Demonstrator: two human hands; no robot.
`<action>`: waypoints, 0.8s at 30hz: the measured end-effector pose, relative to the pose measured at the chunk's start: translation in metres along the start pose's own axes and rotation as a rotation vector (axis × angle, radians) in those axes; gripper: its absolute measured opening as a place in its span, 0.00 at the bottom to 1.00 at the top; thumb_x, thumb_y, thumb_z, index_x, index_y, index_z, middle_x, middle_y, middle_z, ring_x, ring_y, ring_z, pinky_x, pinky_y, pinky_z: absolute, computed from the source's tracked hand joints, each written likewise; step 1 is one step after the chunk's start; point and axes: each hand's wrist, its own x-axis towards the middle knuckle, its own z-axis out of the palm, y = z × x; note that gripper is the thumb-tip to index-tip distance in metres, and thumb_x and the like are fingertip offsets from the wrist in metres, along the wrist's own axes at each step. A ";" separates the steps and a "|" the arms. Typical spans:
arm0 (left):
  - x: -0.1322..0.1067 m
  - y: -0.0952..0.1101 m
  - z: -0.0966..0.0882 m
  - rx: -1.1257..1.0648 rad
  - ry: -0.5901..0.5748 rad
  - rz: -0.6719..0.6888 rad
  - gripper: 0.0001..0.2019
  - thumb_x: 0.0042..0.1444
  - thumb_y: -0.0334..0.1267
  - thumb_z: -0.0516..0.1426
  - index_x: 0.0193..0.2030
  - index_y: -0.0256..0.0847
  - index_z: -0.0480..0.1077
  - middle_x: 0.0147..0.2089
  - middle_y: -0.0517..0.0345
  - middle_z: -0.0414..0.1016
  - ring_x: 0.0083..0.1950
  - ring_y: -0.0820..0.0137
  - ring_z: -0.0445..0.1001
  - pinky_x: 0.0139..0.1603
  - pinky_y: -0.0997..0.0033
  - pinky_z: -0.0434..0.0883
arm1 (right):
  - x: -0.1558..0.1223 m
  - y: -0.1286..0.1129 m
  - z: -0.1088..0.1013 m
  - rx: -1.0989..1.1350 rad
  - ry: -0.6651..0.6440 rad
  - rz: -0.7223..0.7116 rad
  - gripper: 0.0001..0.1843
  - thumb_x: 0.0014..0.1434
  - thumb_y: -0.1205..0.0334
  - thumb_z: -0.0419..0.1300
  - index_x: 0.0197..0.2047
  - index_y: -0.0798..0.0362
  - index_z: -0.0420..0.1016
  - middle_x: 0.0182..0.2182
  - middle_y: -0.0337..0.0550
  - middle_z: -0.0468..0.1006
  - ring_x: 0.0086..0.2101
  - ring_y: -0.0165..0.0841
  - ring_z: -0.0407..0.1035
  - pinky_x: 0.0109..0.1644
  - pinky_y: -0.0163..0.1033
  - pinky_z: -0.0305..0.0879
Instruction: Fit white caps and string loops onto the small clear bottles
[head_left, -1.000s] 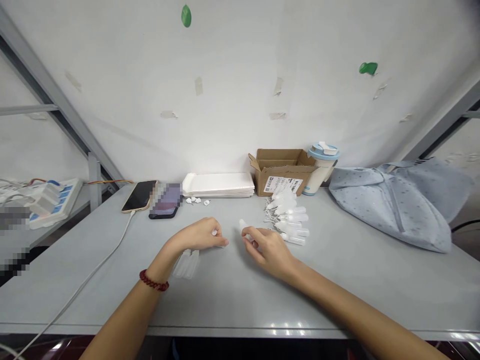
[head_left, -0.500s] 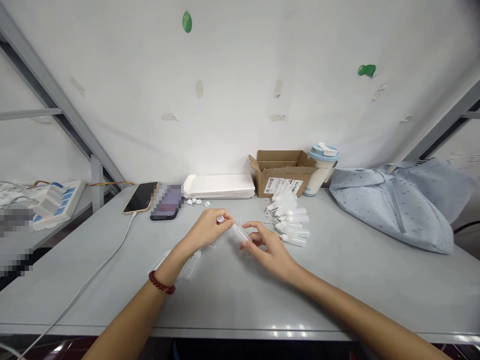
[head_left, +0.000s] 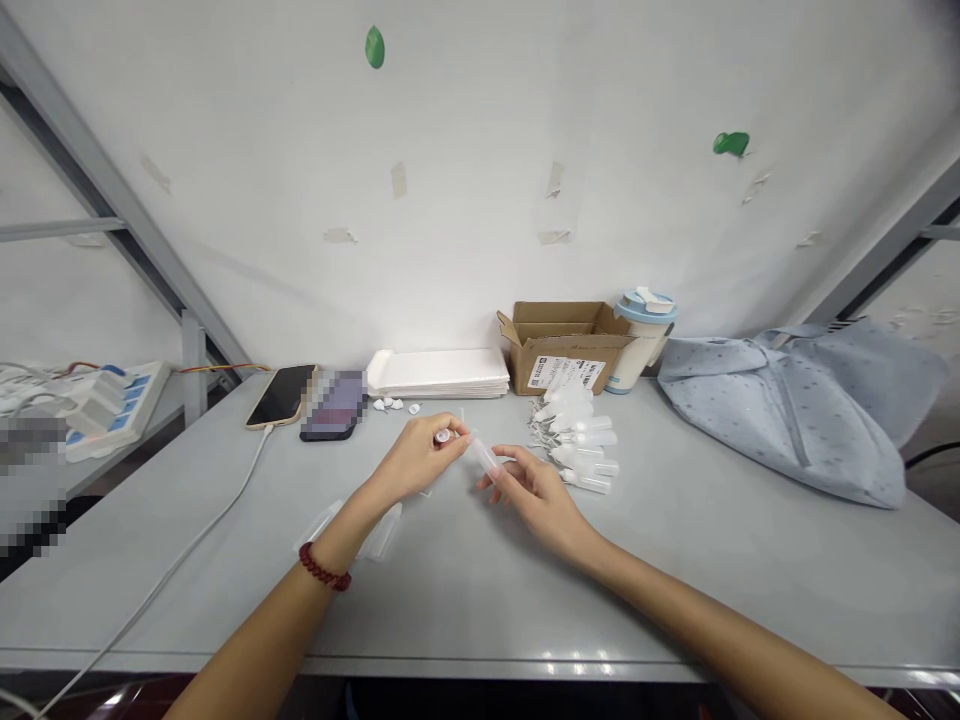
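My left hand is raised a little above the grey table, its fingers pinched on a small white cap. My right hand grips a small clear plastic bottle, tilted with its open end toward the cap. The cap and the bottle's mouth are almost touching. A pile of similar clear bottles lies just right of my right hand. Two or three more bottles lie on the table under my left wrist. Several small white caps sit farther back.
At the back stand a stack of white trays, an open cardboard box and a lidded cup. Two phones lie at back left, one on a white cable. A blue cloth bag fills the right side.
Both hands lifted off the table and came together. The left hand brought the cap up to the mouth of the bottle, which the right hand turned toward it.
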 end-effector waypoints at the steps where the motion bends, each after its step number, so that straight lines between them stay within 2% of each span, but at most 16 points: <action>1: 0.000 0.000 0.000 -0.003 0.001 -0.001 0.12 0.55 0.43 0.51 0.33 0.39 0.71 0.28 0.60 0.71 0.26 0.73 0.64 0.27 0.75 0.61 | 0.000 0.000 0.000 0.004 0.003 -0.001 0.18 0.60 0.53 0.52 0.49 0.55 0.64 0.32 0.45 0.79 0.30 0.32 0.71 0.36 0.40 0.66; 7: -0.001 0.001 0.002 -0.037 -0.018 -0.008 0.12 0.55 0.44 0.51 0.32 0.39 0.70 0.28 0.61 0.70 0.23 0.74 0.61 0.25 0.75 0.60 | 0.000 0.001 0.001 0.117 -0.027 0.016 0.18 0.59 0.52 0.54 0.48 0.54 0.61 0.32 0.44 0.78 0.31 0.32 0.73 0.38 0.42 0.67; 14: -0.003 0.003 0.009 -0.075 -0.107 0.053 0.11 0.56 0.44 0.51 0.34 0.40 0.70 0.27 0.63 0.67 0.23 0.75 0.59 0.25 0.76 0.59 | -0.001 0.001 0.003 0.202 -0.037 0.001 0.23 0.58 0.53 0.54 0.53 0.52 0.53 0.31 0.39 0.75 0.28 0.32 0.74 0.38 0.43 0.68; 24: -0.005 0.005 0.011 -0.072 -0.078 0.086 0.11 0.57 0.43 0.51 0.37 0.41 0.71 0.29 0.62 0.69 0.25 0.75 0.60 0.26 0.76 0.59 | -0.001 0.001 -0.001 0.092 -0.025 -0.045 0.18 0.59 0.57 0.54 0.51 0.51 0.56 0.28 0.36 0.73 0.27 0.30 0.71 0.36 0.39 0.66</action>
